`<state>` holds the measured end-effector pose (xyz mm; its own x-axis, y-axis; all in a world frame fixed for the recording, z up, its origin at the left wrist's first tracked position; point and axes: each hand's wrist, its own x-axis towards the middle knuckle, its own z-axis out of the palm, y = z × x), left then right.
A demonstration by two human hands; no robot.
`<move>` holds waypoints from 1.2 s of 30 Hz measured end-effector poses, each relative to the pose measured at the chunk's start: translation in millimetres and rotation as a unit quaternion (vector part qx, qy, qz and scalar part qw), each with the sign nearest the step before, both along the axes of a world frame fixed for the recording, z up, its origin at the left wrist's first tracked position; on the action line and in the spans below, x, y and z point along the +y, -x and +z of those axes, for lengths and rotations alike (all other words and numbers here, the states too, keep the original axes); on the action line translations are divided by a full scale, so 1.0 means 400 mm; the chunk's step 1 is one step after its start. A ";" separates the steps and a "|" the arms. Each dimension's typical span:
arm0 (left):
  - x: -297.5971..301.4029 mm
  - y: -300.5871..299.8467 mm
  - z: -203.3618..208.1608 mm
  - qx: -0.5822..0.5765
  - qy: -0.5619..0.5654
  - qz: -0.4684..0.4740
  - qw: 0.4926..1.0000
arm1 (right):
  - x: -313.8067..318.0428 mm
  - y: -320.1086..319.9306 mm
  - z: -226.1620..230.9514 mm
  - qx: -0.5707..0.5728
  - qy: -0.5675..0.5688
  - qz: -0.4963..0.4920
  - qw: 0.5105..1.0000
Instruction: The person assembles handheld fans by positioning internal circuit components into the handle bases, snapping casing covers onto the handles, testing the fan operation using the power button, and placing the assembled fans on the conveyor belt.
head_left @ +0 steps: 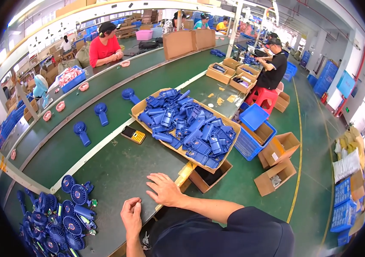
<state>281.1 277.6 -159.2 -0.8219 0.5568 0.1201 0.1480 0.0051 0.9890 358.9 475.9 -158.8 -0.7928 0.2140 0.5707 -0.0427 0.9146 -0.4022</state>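
Sizing up blue molded plastic housings [186,124] in a shallow brown cardboard tray [137,114]

Housings: loose heap filling the tray, lying at all angles. Right grip [165,189]: near side of tray, palm down, fingers spread wide, holding nothing visible. Left grip [132,216]: farther from tray, toward wearer, fingers curled, thumb over them; can't tell if anything's inside. Contact with dark green tabletop [122,171] unclear for both.

Left of and nearer the wearer than the tray: pile of blue plastic handheld fans with round ribbed grilles [56,225], some with handle innards showing. Just left of tray: black-and-yellow keypad device [133,134].

Handling, my read: housings light, stiff, smooth, a bit slippery; thin edges may scuff or crack if squeezed. Pinch by the long sides, top layer first, since they look tangled. Fans likely heavier; take by the handle, off the grille and exposed innards.
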 end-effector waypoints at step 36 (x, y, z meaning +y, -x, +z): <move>-0.056 -0.008 -0.008 0.052 0.016 -0.005 0.999 | -0.039 0.035 -0.023 0.000 -0.035 0.013 0.999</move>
<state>284.5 255.1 -162.3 -0.7999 0.5703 0.1868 0.2499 0.0337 0.9677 344.8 460.2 -167.8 -0.7973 0.1536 0.5837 -0.0661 0.9390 -0.3375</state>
